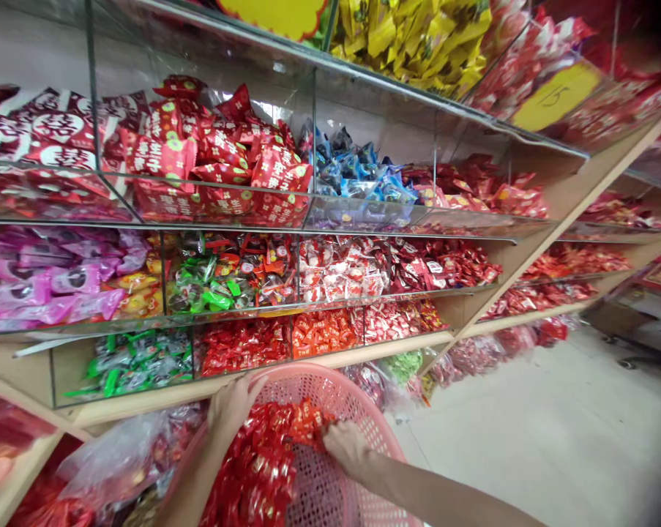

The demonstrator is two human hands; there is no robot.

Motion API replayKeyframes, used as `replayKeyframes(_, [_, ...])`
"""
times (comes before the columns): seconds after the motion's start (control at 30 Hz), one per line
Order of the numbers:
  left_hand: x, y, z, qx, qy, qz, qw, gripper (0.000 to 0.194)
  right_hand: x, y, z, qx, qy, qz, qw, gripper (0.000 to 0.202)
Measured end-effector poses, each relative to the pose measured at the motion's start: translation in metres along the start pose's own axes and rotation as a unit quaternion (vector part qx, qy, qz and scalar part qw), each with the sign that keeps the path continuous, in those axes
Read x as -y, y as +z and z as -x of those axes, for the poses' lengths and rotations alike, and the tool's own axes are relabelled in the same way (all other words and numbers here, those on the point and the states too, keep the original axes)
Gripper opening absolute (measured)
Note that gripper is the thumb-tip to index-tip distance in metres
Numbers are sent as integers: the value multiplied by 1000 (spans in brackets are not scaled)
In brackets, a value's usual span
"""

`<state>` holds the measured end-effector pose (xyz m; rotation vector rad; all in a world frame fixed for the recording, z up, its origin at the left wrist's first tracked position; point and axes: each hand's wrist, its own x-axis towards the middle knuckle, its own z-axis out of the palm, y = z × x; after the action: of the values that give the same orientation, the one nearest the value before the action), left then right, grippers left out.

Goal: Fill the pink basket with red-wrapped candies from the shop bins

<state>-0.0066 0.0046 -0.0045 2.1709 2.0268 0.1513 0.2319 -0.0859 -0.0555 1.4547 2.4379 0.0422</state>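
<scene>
A pink perforated plastic basket [377,421] stands in front of me, tilted against the lowest shelf edge. Red and orange wrapped candies [256,457] fill its left and far side, and its perforated bottom shows on the right. My left hand [232,401] is closed over the basket's far left rim. Inside the basket, my right hand [348,445] has its fingers curled against the orange-red candies [311,423] near the right wall. Its fingertips are partly hidden among the wrappers.
Clear-fronted shelf bins hold red snack packs [220,157], blue packs [363,179], purple packs [50,274] and green candies [137,359]. Red candies [245,345] and orange-red candies [324,331] lie in bins just beyond the basket. Plastic bags [124,454] sit below the shelf. Pale floor [533,417] extends right.
</scene>
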Motion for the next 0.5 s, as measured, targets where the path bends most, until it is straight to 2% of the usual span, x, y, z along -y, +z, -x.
replayKeyframes(0.07, [-1,-1,0,0,-1,-2,1000,56,4,0,-4,37,-18,38,998,15])
replayKeyframes(0.13, [-2,-2,0,2,-2,-2,1000,56,8,-1,-7,48,-26,59,997,14])
replayKeyframes(0.5, [-2,-3,0,10,-9,0,1000,57,14,-3,-4,14,-36,93,995,24])
